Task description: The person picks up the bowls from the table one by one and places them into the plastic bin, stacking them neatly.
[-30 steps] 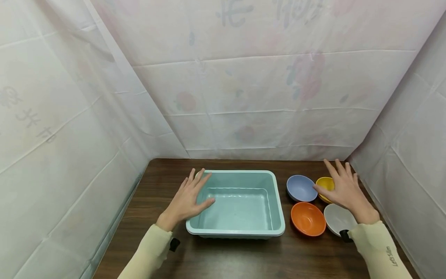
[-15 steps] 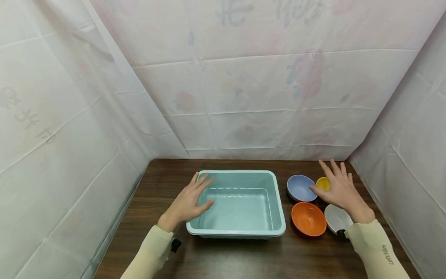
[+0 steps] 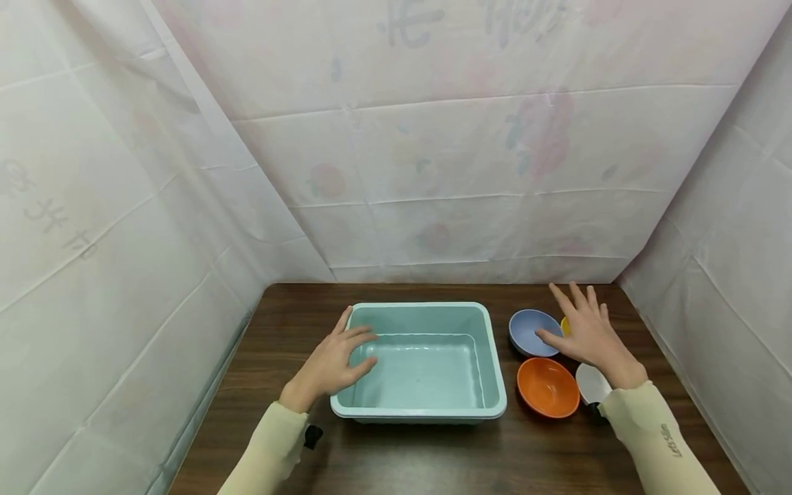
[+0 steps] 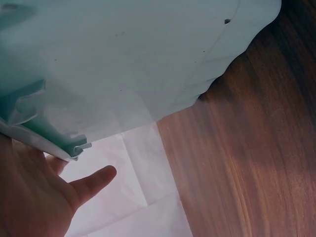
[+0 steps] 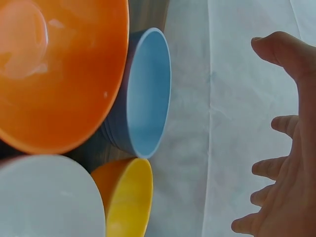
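A light teal plastic basin (image 3: pixel 421 413) stands in the middle of the table. My left hand (image 3: pixel 332 363) is at its left rim, fingers spread over the inside. In the left wrist view the hand (image 4: pixel 37 197) is beside the rim, partly hidden by the basin wall (image 4: pixel 118 64); contact is unclear. My right hand (image 3: pixel 590 337) hovers with spread fingers above the bowls and holds nothing. Beneath and around it are a blue bowl (image 3: pixel 527 331), an orange bowl (image 3: pixel 548 388), a white bowl (image 3: pixel 592 383) and a yellow bowl (image 3: pixel 566 326), the last mostly covered by the hand.
Dark wood-grain table (image 3: pixel 408 457) runs under everything. Pale printed cloth (image 3: pixel 464 227) hangs behind it, with more cloth along the left and right sides. The right wrist view shows the yellow bowl (image 5: pixel 131 202) close beside the blue bowl (image 5: pixel 148 94).
My right hand has moved left, from over the yellow and white bowls towards the blue one. The left hand's fingers have lowered slightly at the basin rim. Basin and bowls have stayed put.
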Demonstrator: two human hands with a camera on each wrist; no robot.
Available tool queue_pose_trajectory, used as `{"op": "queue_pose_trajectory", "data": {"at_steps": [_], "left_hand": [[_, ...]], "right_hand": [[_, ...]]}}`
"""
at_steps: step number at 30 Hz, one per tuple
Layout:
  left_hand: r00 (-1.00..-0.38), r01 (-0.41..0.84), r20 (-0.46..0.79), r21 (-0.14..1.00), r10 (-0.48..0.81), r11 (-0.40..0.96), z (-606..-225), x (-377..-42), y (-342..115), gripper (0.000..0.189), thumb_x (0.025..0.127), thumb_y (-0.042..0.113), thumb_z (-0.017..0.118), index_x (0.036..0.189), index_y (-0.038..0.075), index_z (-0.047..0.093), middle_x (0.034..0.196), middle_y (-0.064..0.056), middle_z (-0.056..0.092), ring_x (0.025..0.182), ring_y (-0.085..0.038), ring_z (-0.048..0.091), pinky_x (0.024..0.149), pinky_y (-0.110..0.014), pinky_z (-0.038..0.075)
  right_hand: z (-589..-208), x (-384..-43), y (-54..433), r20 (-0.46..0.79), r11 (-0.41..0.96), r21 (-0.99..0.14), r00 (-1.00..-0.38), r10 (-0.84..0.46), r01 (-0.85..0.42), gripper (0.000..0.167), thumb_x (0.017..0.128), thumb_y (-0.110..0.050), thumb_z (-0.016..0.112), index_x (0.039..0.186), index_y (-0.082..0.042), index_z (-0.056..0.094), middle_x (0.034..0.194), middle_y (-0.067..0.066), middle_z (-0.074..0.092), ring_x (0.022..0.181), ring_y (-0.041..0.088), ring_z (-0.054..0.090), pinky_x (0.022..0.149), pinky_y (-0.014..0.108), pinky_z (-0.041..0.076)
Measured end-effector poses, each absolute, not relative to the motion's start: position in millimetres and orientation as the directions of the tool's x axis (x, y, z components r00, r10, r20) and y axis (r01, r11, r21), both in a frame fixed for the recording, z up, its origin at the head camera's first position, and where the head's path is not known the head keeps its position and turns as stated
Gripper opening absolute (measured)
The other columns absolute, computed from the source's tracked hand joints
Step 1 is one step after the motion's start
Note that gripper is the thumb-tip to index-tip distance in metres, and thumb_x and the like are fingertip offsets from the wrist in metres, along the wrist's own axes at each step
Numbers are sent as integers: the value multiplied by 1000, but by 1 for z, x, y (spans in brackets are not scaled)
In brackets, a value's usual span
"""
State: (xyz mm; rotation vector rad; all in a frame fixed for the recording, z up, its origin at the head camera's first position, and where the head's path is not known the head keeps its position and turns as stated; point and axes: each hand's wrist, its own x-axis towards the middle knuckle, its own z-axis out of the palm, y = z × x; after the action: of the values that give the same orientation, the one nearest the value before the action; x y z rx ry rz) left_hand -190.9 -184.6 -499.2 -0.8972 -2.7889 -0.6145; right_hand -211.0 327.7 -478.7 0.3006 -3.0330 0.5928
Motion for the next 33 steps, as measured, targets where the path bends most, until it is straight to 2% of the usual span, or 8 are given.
{"op": "queue_pose_trajectory", "data": {"at_steps": [7,17,28,33], "left_hand": [[-816,579,246,349,524,737,-504,-193,-185,43,100,44,63,131,17,72,140,-8,65,158,-42,16,109,-61,45],[-816,578,243,362,524,732,-504,-193,-186,45,101,46,61,131,15,72,139,-7,66,158,-42,15,108,-60,47],[-831,555,229,400,507,729,-503,-192,-184,41,101,44,62,131,18,72,140,-3,66,160,-39,12,108,-59,47],[-836,547,223,408,501,731,-504,-193,-185,37,99,37,67,130,16,72,140,-3,65,160,-37,11,109,-60,46]], "right_hand": [[-486,-217,321,64,919,-333,-978,-200,-210,106,89,-64,67,166,-10,18,165,39,8,147,70,0,107,87,9],[-494,-223,316,38,934,-301,-981,-188,-191,102,89,-60,69,164,-8,22,164,39,11,146,69,6,107,86,14],[-501,-229,313,10,929,-315,-979,-202,-195,103,90,-64,67,164,-8,21,164,40,10,146,70,5,108,85,12],[-506,-231,310,-10,935,-304,-980,-197,-185,103,90,-64,66,164,-9,22,164,39,11,147,69,7,108,85,14]]}}
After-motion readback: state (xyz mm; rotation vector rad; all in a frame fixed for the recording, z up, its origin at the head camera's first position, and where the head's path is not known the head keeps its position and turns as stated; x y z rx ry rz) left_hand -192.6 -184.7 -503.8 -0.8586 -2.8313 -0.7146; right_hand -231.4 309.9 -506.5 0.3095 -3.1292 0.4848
